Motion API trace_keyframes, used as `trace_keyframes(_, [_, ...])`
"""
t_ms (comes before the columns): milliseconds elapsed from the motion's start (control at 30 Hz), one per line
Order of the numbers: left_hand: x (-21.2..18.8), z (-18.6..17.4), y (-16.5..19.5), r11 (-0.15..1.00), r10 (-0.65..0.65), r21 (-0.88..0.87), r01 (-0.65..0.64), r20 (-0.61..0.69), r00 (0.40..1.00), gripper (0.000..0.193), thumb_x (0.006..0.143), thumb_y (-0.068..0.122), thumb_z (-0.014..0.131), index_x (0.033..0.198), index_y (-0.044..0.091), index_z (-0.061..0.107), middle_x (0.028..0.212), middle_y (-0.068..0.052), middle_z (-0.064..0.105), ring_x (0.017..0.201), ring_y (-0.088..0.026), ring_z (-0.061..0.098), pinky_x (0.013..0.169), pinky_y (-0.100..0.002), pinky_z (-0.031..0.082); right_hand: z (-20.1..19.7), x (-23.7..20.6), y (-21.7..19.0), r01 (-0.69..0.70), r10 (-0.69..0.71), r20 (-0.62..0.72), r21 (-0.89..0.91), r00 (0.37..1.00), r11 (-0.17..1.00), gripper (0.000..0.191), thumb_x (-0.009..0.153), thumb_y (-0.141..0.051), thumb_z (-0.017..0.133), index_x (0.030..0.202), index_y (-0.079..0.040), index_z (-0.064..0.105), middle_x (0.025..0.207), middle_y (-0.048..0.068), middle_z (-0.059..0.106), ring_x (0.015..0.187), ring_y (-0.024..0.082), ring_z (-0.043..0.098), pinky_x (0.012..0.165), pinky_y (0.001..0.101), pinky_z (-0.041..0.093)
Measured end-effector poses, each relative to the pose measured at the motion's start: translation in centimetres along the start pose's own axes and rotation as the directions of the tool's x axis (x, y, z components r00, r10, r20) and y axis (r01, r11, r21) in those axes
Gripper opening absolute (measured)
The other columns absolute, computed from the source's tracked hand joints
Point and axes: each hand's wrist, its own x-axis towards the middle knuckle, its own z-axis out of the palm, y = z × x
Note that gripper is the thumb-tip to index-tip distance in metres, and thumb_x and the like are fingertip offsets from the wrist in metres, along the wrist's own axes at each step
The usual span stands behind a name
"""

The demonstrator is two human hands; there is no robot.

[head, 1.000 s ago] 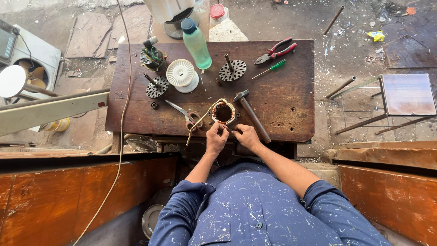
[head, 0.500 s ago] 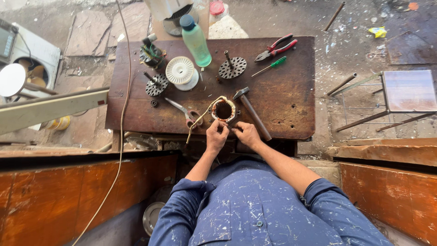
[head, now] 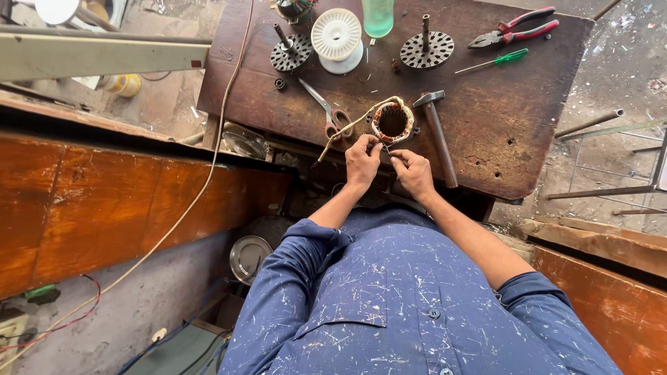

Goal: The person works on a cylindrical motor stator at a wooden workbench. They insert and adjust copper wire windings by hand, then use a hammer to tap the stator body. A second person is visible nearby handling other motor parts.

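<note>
Seen from above: a person in a blue speckled shirt reaches both arms forward to a worn wooden desk. The left hand and right hand are pinched shut, side by side, on thin wire at the near rim of a ring-shaped motor stator. It lies flat just beyond the fingertips, the left hand slightly nearer. A hammer lies right of it, scissors left. Farther off: a white spool, pliers, and a green bottle, contents unclear.

A worn dark wooden workbench stood on a dusty, littered concrete floor in daylight, flanked by reddish-brown wooden panels, with metal rods lying beside it.
</note>
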Motion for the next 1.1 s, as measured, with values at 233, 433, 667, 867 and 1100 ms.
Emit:
trace_keyframes(233, [-0.6,-0.6,0.1,0.953,0.176,0.245,-0.179,0.036,0.984,0.018,0.09,0.023,0.074,0.096,0.007,0.07,0.088,-0.011,0.069,0.077,-0.028,0.07,0.071,-0.039,0.055,0.3,0.3,0.0,0.085,-0.086,-0.023,-0.051,0.996,0.995,0.021,0.096,-0.015,0.069,0.11,-0.001,0.075,0.068,0.004,0.069,0.058,0.005,0.059,0.054,0.0257,0.048])
trace_keyframes(433, [0.5,-0.5,0.0,0.834,0.324,0.424,-0.352,0.14,0.936,0.019,0.089,0.026,0.074,0.09,0.009,0.067,0.089,-0.009,0.065,0.088,-0.031,0.065,0.076,-0.045,0.051,0.7,0.6,0.9,0.075,-0.076,-0.01,-0.088,0.997,0.993,0.021,0.095,-0.016,0.069,0.108,-0.001,0.075,0.069,0.01,0.072,0.057,0.01,0.064,0.055,0.029,0.05])
trace_keyframes(667, [1.1,-1.0,1.6,0.709,0.43,0.526,-0.47,0.206,0.879,0.016,0.082,0.022,0.075,0.088,0.009,0.066,0.088,-0.009,0.064,0.086,-0.03,0.065,0.072,-0.043,0.049,0.7,1.2,0.9,0.317,-0.341,-0.07,-0.232,0.937,0.92,0.021,0.095,-0.016,0.07,0.108,-0.002,0.076,0.078,0.013,0.071,0.066,0.01,0.066,0.06,0.0292,0.052])
trace_keyframes(867, [1.0,-0.4,1.9,0.667,0.468,0.52,-0.534,0.265,0.843,0.006,0.089,0.015,0.067,0.088,0.01,0.063,0.091,-0.008,0.065,0.09,-0.027,0.065,0.077,-0.041,0.05,1.2,0.8,0.3,0.047,-0.052,-0.043,-0.121,0.998,0.992,0.021,0.094,-0.014,0.065,0.109,-0.002,0.075,0.066,0.011,0.07,0.055,0.011,0.06,0.054,0.0312,0.049])
trace_keyframes(1100, [1.6,0.6,1.7,0.878,0.143,0.408,-0.248,0.271,0.952,0.01,0.091,0.017,0.066,0.096,0.009,0.066,0.101,-0.013,0.069,0.099,-0.035,0.066,0.085,-0.046,0.051,0.9,0.8,-0.3,0.191,-0.213,-0.068,-0.248,0.975,0.95,0.025,0.091,-0.017,0.068,0.109,-0.002,0.075,0.087,0.019,0.075,0.074,0.025,0.075,0.068,0.0361,0.057])
